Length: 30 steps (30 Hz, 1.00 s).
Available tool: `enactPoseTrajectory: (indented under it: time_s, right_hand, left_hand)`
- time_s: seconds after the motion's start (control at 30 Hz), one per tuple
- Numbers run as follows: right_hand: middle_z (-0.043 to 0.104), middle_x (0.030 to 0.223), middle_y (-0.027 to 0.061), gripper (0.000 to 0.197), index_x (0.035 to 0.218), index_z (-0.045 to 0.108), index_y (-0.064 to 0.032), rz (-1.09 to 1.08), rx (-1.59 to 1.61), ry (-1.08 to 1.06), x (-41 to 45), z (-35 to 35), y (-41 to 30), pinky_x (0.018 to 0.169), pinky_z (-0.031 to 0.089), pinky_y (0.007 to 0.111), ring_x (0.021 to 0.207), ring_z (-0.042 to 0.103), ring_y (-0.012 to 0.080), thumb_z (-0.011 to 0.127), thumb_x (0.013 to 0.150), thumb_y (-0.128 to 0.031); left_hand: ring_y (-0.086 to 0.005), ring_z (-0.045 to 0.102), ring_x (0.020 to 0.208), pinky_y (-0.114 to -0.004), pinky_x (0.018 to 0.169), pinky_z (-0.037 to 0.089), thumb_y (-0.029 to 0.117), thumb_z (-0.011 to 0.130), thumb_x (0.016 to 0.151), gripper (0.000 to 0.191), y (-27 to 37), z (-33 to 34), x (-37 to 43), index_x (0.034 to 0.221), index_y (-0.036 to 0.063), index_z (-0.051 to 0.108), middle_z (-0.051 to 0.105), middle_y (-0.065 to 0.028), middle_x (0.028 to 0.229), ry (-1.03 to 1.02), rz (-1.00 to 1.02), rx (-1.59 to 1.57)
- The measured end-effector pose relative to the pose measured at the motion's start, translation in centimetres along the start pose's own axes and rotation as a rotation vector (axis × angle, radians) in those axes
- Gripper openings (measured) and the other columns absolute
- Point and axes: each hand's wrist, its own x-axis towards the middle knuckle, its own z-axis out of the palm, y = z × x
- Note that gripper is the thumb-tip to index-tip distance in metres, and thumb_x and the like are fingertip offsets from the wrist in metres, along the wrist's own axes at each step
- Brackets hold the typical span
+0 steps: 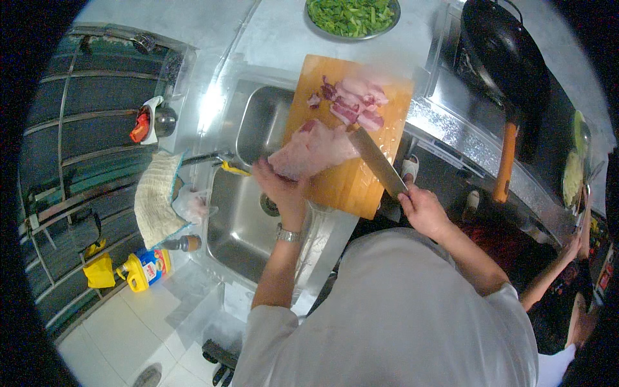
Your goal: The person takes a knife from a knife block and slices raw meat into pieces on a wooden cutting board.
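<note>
A large piece of raw, skin-on meat (314, 150) lies across a wooden cutting board (338, 191), which rests over part of the double sink. My left hand (280, 181) grips the near-left end of that piece; a metal-band watch (288, 234) circles the wrist. In my right hand (423, 209) is the handle of a cleaver (378, 159). Its broad blade slants up to the left, and the tip is at the right end of the meat. Beyond the blade, several cut slices of fatty raw meat (355, 104) sit in a loose heap on the board.
A metal bowl of chopped greens (350, 17) stands past the board. The steel sink (232, 242) has a faucet with a yellow tip (235, 168). At right, a black wok (505, 53) has an orange handle (506, 164); another person's arm (551, 275) reaches in. A detergent jug (145, 270) stands left.
</note>
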Motion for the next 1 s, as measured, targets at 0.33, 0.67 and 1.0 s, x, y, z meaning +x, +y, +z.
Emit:
enactPoseTrajectory:
  time_s: [0.33,0.67,1.0]
  right_hand:
    - [0.063,0.074,0.0285,0.021,0.102,0.052,0.0002,-0.044,-0.091,0.026,0.3,0.6,1.1,0.068,0.050,0.058,0.072,0.063,0.0483,0.052,0.097,-0.020]
    - [0.063,0.074,0.0284,0.020,0.099,0.052,0.0002,0.005,-0.092,0.006,0.0,0.3,-0.4,0.067,0.049,0.059,0.072,0.063,0.0482,0.052,0.097,-0.020]
    - [0.064,0.079,0.0278,0.019,0.098,0.054,-0.0004,0.047,0.090,0.037,1.1,0.4,-3.2,0.070,0.049,0.056,0.079,0.063,0.0476,0.055,0.095,-0.020]
  left_hand:
    - [-0.0437,0.048,0.123,-0.051,0.103,0.043,0.042,0.079,0.070,0.090,6.1,1.2,8.1,0.144,0.0126,0.039,0.043,-0.0236,0.138,-0.763,0.571,0.286]
    - [-0.0416,0.054,0.115,-0.051,0.091,0.048,0.022,0.077,0.069,0.068,1.9,-0.3,5.4,0.132,0.0123,0.051,0.044,-0.0202,0.141,-0.641,0.599,0.104]
    - [-0.0388,0.045,0.125,-0.053,0.106,0.034,0.042,0.071,0.078,0.055,6.5,1.3,7.4,0.121,0.0092,0.061,0.052,-0.0171,0.132,-0.654,0.567,0.082]
